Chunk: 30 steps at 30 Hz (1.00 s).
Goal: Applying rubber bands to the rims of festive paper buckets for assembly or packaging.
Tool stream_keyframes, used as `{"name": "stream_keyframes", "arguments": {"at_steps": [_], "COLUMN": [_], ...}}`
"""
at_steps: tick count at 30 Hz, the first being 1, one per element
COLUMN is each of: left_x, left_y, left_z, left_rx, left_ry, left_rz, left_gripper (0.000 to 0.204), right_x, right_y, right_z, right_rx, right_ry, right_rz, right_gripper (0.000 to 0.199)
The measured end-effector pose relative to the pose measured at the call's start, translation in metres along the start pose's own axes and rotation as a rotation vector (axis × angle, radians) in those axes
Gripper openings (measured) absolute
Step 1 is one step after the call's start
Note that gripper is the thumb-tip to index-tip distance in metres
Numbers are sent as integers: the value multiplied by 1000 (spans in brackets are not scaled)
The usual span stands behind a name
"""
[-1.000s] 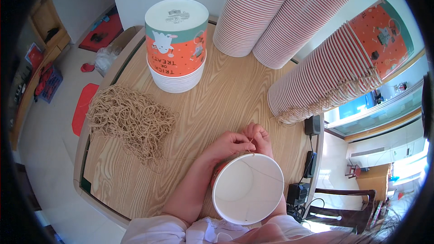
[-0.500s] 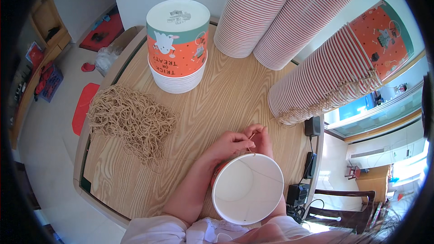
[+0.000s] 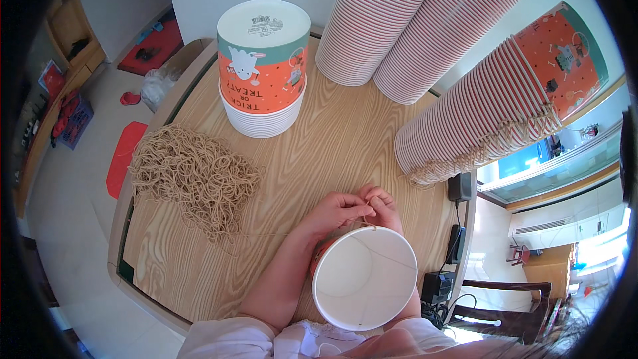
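A paper bucket (image 3: 352, 269), white inside with an orange outer wall, tilts with its mouth toward me between my forearms. Beyond its rim, my left hand (image 3: 337, 214) pinches a strand of tan twine (image 3: 364, 221) that reaches the bucket's far edge. Close against it, my right hand (image 3: 384, 209) has thumb and fingers pressed together on the same twine. A thin line also crosses the bucket's inside. To the left lies a loose tangled heap of tan twine (image 3: 196, 179), from which a strand runs toward my left wrist.
A short upside-down stack of printed buckets (image 3: 262, 83) stands at the far left. Two tall stacks (image 3: 379, 20) rise at the back. Another stack (image 3: 465, 110), hung with twine loops (image 3: 492, 149), leans at the right. Black adapters (image 3: 438, 286) and cables line the right edge.
The fingers of my right hand have curled in and come together with the left fingertips at the twine. The bucket has hardly moved.
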State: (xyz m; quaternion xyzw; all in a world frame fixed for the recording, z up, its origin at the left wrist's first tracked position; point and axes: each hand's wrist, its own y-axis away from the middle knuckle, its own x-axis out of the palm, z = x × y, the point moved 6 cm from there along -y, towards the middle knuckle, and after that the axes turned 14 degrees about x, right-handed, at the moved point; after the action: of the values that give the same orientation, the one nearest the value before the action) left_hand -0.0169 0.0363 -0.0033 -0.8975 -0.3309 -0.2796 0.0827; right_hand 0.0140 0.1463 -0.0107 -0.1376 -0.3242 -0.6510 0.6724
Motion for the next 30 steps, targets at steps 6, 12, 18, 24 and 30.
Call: {"name": "stream_keyframes", "arguments": {"at_steps": [6, 12, 18, 24, 30], "left_x": [6, 1, 2, 5, 1], "left_y": [-1, 1, -1, 0, -1], "left_z": [-5, -2, -1, -5, 2], "left_rx": [32, 10, 34, 7, -5], "left_ry": [-51, -8, 74, -21, 8], "left_rz": [22, -13, -19, 15, -15], "left_gripper": [20, 17, 14, 14, 16], "right_x": [-1, 7, 4, -3, 4], "right_y": [-3, 2, 4, -1, -5], "right_z": [1, 4, 3, 1, 5], "right_rx": [-80, -69, 41, -59, -136], "right_ry": [-33, -74, 39, -21, 97], "right_rz": [154, -23, -46, 45, 37], "right_gripper": [9, 26, 28, 11, 21]}}
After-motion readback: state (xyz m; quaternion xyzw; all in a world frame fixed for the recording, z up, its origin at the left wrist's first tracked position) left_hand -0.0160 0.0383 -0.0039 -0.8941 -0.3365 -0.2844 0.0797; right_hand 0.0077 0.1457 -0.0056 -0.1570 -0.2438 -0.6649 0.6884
